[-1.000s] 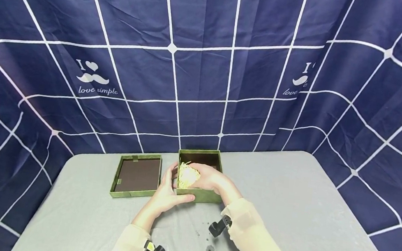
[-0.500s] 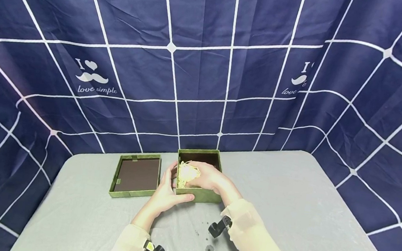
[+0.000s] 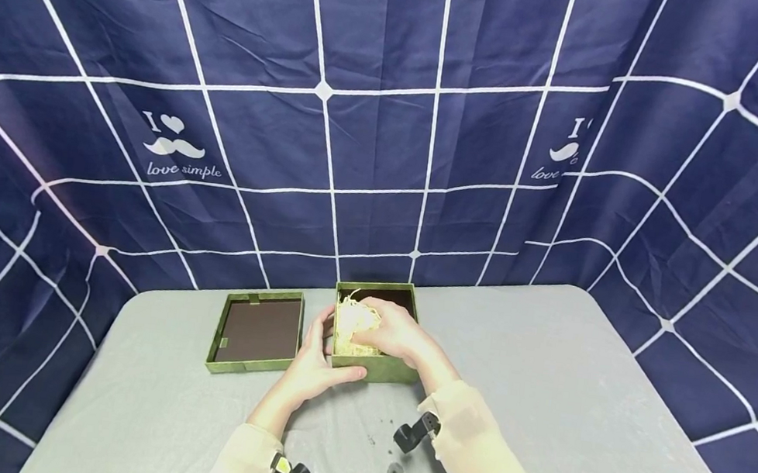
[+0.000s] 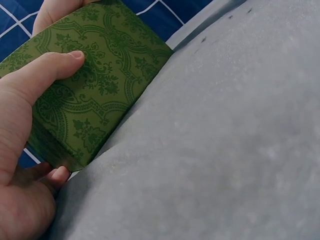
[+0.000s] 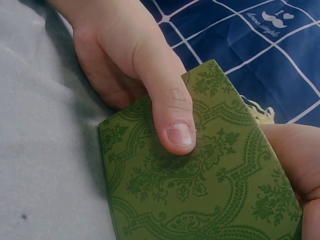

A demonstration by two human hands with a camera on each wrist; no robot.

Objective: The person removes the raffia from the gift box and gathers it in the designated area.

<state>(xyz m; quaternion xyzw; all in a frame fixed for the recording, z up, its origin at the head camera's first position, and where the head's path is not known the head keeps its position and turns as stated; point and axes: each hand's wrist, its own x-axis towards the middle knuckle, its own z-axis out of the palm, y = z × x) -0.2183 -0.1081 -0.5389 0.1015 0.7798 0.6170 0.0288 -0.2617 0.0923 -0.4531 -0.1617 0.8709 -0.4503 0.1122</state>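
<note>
A green patterned box (image 3: 378,369) with a dark inside stands at the table's far middle in the head view. My left hand (image 3: 313,366) grips its left front corner, with the thumb (image 4: 65,62) along the front wall and the other fingers round the left side. Reaching in over the front rim, my right hand (image 3: 396,332) holds a bunch of pale yellow shredded paper (image 3: 357,321) in the left part of the box. Its fingertips are partly hidden in the strands. In the right wrist view, a few strands (image 5: 257,112) show above the box rim.
The matching box lid (image 3: 263,329) lies inside up on the grey-covered table (image 3: 583,416), left of the box. Behind stands a navy curtain (image 3: 376,142) with white lines. Small dark spots and a round stain (image 3: 395,472) mark the cloth in front.
My right hand has shifted slightly up and away inside the box, and the shredded paper now stands higher with loose strands raised. The left hand, box and lid stay in place.
</note>
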